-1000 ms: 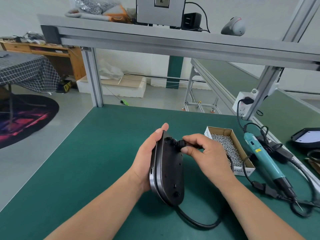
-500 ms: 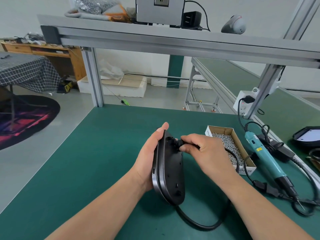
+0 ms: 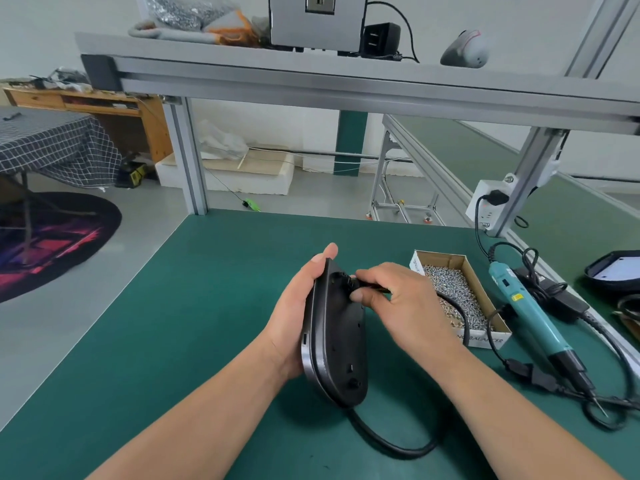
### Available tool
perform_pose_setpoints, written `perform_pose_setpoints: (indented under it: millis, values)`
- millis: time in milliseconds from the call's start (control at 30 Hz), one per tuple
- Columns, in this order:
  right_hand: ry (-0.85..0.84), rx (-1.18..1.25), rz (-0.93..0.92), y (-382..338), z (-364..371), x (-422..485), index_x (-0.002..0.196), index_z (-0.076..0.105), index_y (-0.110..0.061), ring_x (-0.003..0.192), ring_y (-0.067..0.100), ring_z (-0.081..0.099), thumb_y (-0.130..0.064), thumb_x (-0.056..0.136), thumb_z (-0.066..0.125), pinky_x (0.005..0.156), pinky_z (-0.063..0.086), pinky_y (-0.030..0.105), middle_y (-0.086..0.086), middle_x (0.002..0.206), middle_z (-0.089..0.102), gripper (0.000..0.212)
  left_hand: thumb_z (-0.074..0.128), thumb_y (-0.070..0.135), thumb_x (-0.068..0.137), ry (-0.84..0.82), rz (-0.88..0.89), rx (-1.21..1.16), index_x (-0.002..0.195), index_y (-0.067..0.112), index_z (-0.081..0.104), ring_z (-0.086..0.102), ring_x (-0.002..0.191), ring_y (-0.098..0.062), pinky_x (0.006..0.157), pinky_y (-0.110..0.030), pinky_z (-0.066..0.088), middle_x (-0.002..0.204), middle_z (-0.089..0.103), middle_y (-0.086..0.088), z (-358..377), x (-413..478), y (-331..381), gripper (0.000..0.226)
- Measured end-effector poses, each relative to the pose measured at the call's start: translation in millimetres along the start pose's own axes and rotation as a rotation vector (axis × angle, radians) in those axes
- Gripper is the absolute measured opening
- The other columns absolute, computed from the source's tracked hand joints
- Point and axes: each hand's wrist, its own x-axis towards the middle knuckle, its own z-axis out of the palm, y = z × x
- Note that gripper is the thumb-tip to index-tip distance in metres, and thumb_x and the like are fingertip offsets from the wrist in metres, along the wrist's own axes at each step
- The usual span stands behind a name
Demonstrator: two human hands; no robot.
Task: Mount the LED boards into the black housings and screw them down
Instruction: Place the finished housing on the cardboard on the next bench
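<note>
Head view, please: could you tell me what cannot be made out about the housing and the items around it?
All in the head view:
- Black housing: its far face is turned toward the left hand, so any LED board is hidden.
- Cable: its end is covered by fingers of the right hand.
- Second housing: cut off by the right edge.
- Screw box label: partly behind the cable, blurred.

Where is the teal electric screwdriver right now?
In the head view, the teal screwdriver lies on the green bench at the right, just right of the cardboard screw box, clear of the right hand.
</note>
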Motion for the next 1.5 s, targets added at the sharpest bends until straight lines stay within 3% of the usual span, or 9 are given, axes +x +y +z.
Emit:
perform_pose_setpoints:
  millis: [200,467,600,733,933,1000,1133,1333,1500]
  values:
    - [-0.057,0.064,0.025,-1.3,3.2,-0.5,0.113,0.074,-0.014,0.093,0.005,0.058,-0.043,0.097,0.069,0.081,0.042,0.017,-0.009,0.093,0.061,0.033,0.064,0.064,0.093,-0.003,-0.009,-0.054,0.140,0.048,0.063,0.070,0.107,-0.034,0.100,-0.054,0.056,0.137,0.070,-0.017,-0.2,2.4,0.5,0.050]
    - [-0.126,-0.127,-0.005,-2.3,-6.6,-6.9,0.151,0.054,-0.022,0.128,0.013,0.052,-0.065,0.098,0.055,0.112,0.038,0.042,-0.007,0.136,0.064,0.068,0.058,0.070,0.095,0.085,0.007,-0.077,0.138,0.041,0.067,0.069,0.123,-0.037,0.105,-0.057,0.054,0.140,0.069,-0.016,-1.2,1.1,4.3,0.052]
    - [-0.382,-0.079,-0.035,-15.6,-23.6,-16.9,0.168,0.012,-0.034,0.158,0.004,0.009,-0.103,0.075,0.016,0.128,0.012,0.037,-0.008,0.175,0.014,0.116,0.059,0.083,0.087,0.168,0.075,-0.083,0.134,0.044,0.067,0.069,0.126,-0.029,0.101,-0.053,0.057,0.138,0.071,-0.009,1.5,1.4,5.1,0.062]
    - [-0.508,-0.176,-0.042,-42.8,-11.7,-22.7,0.161,-0.010,-0.048,0.152,-0.008,-0.006,-0.099,0.064,0.052,0.123,0.020,0.035,-0.018,0.172,-0.017,0.127,0.068,0.094,0.067,0.192,0.121,-0.114,0.124,0.048,0.068,0.070,0.124,-0.037,0.110,-0.065,0.048,0.133,0.074,-0.008,10.7,0.5,-1.0,0.073]
    - [-0.260,0.059,0.027,-33.1,-15.8,-14.6,0.130,0.050,-0.041,0.114,0.010,0.058,-0.043,0.084,0.060,0.091,0.051,0.033,-0.014,0.124,0.059,0.047,0.051,0.090,0.075,0.241,0.174,0.108,0.108,0.039,0.070,0.075,0.109,-0.010,0.099,-0.047,0.057,0.107,0.080,0.017,6.9,4.0,1.6,0.064]
    - [-0.179,0.254,0.211,-17.6,-20.0,-11.6,0.123,0.060,-0.041,0.101,0.005,0.063,-0.039,0.081,0.058,0.087,0.051,0.033,-0.016,0.110,0.068,0.042,0.054,0.090,0.083,0.216,0.140,0.222,0.121,0.042,0.058,0.067,0.120,-0.007,0.105,-0.044,0.056,0.128,0.069,0.019,3.1,3.9,4.4,0.062]
    - [0.034,0.526,0.423,6.9,-17.8,-6.3,0.109,0.073,-0.043,0.097,0.012,0.067,-0.038,0.073,0.059,0.086,0.051,0.039,-0.011,0.103,0.075,0.040,0.059,0.082,0.071,0.138,0.079,0.758,0.158,0.025,0.040,0.057,0.130,-0.004,0.114,-0.033,0.046,0.152,0.048,0.011,1.2,-3.0,3.5,0.105]
    - [0.275,0.602,0.413,23.2,-23.9,-1.7,0.111,0.073,-0.027,0.086,0.013,0.064,-0.032,0.080,0.059,0.082,0.051,0.040,0.004,0.102,0.075,0.035,0.075,0.080,0.068,-0.321,0.008,1.457,0.130,0.040,0.063,0.045,0.122,0.005,0.105,-0.026,0.043,0.124,0.052,0.026,-3.8,-12.1,-1.6,0.075]
    - [0.435,0.706,0.485,33.4,-31.2,1.6,0.095,0.068,-0.017,0.082,0.021,0.061,-0.028,0.078,0.060,0.079,0.048,0.040,0.003,0.093,0.072,0.022,0.072,0.049,0.079,-0.339,0.045,1.555,0.111,0.041,0.068,0.042,0.118,0.003,0.099,-0.026,0.045,0.115,0.049,0.023,-10.1,-12.8,7.0,0.034]
